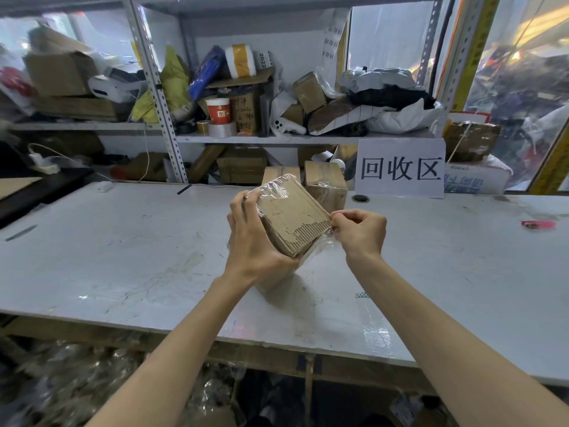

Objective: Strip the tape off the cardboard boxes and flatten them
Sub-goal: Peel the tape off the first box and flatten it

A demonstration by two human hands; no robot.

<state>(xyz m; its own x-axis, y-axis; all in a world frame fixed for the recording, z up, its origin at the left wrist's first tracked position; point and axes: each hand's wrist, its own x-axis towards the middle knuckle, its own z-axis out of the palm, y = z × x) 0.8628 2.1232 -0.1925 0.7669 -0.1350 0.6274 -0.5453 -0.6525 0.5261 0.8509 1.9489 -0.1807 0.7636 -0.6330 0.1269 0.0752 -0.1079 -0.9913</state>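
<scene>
A small brown cardboard box (292, 215) is tilted up above the white table (123, 257), its lower corner near the surface. Its top face is torn, with the corrugation showing. My left hand (251, 241) grips the box from the left, fingers curled over its far edge. My right hand (358, 231) pinches a strip of clear tape (323, 243) at the box's right corner; loose tape hangs below that corner. Two more taped cardboard boxes (326, 183) stand behind, at the table's back edge.
A strip of clear tape (374, 328) is stuck on the table near the front edge, right of centre. A pink object (538, 224) lies far right. A white paper sign (400, 167) stands at the back. Cluttered shelves (246, 138) rise behind the table.
</scene>
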